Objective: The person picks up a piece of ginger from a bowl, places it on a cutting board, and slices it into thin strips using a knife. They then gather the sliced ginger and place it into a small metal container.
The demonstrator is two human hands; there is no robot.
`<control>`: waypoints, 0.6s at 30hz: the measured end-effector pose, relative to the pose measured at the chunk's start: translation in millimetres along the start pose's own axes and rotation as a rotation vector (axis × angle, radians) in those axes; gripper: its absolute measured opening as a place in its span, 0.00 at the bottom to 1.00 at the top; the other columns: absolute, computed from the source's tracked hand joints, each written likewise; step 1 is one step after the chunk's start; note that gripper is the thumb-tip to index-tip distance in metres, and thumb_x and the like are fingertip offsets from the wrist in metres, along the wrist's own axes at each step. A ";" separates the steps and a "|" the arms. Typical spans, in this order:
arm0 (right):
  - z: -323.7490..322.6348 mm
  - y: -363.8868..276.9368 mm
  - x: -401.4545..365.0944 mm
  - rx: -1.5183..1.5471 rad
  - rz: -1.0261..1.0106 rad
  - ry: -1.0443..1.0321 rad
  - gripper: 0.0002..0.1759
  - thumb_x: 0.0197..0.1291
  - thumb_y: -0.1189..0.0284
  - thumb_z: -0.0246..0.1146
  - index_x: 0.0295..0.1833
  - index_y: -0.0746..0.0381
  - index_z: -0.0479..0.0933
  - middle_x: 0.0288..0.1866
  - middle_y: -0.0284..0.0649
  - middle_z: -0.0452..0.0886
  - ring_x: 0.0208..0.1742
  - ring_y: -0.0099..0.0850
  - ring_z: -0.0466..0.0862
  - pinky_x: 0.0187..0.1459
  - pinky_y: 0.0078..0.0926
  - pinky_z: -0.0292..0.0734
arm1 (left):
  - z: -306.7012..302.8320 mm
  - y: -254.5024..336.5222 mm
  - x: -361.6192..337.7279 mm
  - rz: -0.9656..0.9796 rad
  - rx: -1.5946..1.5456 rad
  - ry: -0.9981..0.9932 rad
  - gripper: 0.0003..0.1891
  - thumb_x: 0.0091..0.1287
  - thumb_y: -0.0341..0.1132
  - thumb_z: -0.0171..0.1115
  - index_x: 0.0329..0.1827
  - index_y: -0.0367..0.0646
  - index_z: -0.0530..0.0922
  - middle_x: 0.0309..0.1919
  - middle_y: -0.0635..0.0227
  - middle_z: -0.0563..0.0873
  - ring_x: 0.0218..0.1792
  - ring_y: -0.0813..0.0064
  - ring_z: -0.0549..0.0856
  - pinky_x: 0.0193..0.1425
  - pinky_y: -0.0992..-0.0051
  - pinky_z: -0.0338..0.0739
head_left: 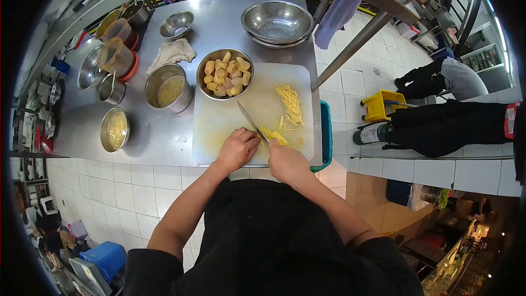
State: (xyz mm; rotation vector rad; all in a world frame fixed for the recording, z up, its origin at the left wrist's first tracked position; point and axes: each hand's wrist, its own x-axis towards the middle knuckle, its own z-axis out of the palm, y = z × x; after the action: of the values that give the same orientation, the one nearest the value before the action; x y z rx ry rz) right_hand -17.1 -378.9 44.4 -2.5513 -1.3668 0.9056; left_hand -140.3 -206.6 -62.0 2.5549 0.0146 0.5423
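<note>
My right hand is wrapped around the handle of a kitchen knife, its blade slanting up and to the left over the white cutting board. My left hand is closed, its curled fingertips pressing yellow root slices beside the blade. Cut yellow strips lie against the knife's other side. Farther up the board rests a pile of thin matchstick strips. A metal bowl holding peeled yellow chunks, perhaps ginger or potato, stands at the board's upper left corner.
Left of the board are a deep metal pot with pale shreds, a smaller bowl of yellow shreds and a white cloth. Stacked metal bowls stand at the back. A metal post rises right. Another person bends over far right.
</note>
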 end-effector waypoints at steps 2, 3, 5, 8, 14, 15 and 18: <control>18.2 5.6 10.3 0.060 0.021 0.031 0.14 0.75 0.75 0.61 0.60 0.70 0.76 0.45 0.65 0.93 0.48 0.61 0.96 0.51 0.61 0.91 | -1.8 -0.8 1.4 -0.002 -0.006 -0.012 0.09 0.65 0.27 0.78 0.48 0.40 0.93 0.49 0.64 0.92 0.53 0.59 0.89 0.62 0.60 0.86; 20.6 9.0 15.2 0.058 0.022 0.032 0.14 0.75 0.75 0.61 0.60 0.70 0.76 0.45 0.65 0.93 0.48 0.61 0.96 0.51 0.61 0.91 | -2.5 -1.8 2.2 0.005 -0.010 -0.028 0.10 0.65 0.27 0.77 0.49 0.40 0.93 0.49 0.64 0.92 0.53 0.59 0.89 0.62 0.60 0.86; 24.2 17.8 26.6 0.151 -0.015 0.070 0.14 0.77 0.73 0.60 0.59 0.71 0.74 0.42 0.69 0.92 0.47 0.67 0.94 0.52 0.66 0.87 | -2.6 -3.8 4.1 0.009 -0.011 -0.038 0.10 0.65 0.27 0.77 0.49 0.41 0.93 0.49 0.64 0.92 0.54 0.59 0.89 0.63 0.60 0.85; -2.1 6.0 16.0 0.092 0.020 -0.017 0.14 0.78 0.73 0.57 0.61 0.70 0.75 0.48 0.66 0.93 0.52 0.64 0.95 0.55 0.64 0.89 | -8.6 -4.9 7.4 0.034 -0.014 -0.071 0.10 0.66 0.28 0.77 0.50 0.41 0.93 0.49 0.64 0.92 0.53 0.59 0.89 0.63 0.61 0.85; 27.6 24.2 34.9 0.191 0.025 0.068 0.15 0.77 0.71 0.59 0.59 0.71 0.74 0.42 0.70 0.91 0.47 0.67 0.94 0.53 0.67 0.87 | -4.0 -6.3 4.2 0.041 0.011 -0.092 0.10 0.67 0.29 0.76 0.51 0.43 0.93 0.48 0.67 0.91 0.53 0.62 0.88 0.63 0.62 0.84; 25.5 24.0 31.3 0.192 0.028 0.071 0.15 0.77 0.71 0.59 0.59 0.71 0.74 0.42 0.70 0.91 0.47 0.67 0.94 0.53 0.67 0.87 | -4.3 -5.0 4.0 0.038 0.010 -0.094 0.10 0.67 0.29 0.76 0.50 0.43 0.93 0.48 0.68 0.91 0.53 0.62 0.88 0.63 0.62 0.84; 22.9 20.7 25.0 0.143 -0.001 0.053 0.15 0.78 0.70 0.59 0.59 0.71 0.74 0.42 0.70 0.91 0.47 0.68 0.93 0.52 0.67 0.86 | -8.3 -5.4 8.7 0.042 0.014 -0.097 0.10 0.67 0.29 0.76 0.50 0.43 0.93 0.47 0.68 0.91 0.53 0.62 0.88 0.62 0.62 0.84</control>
State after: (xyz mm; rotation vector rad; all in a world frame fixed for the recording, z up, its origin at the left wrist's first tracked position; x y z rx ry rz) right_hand -4.3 -375.4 7.0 -2.4492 -1.2417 0.8949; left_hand -134.9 -196.9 -55.0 2.5978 -0.0702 0.4350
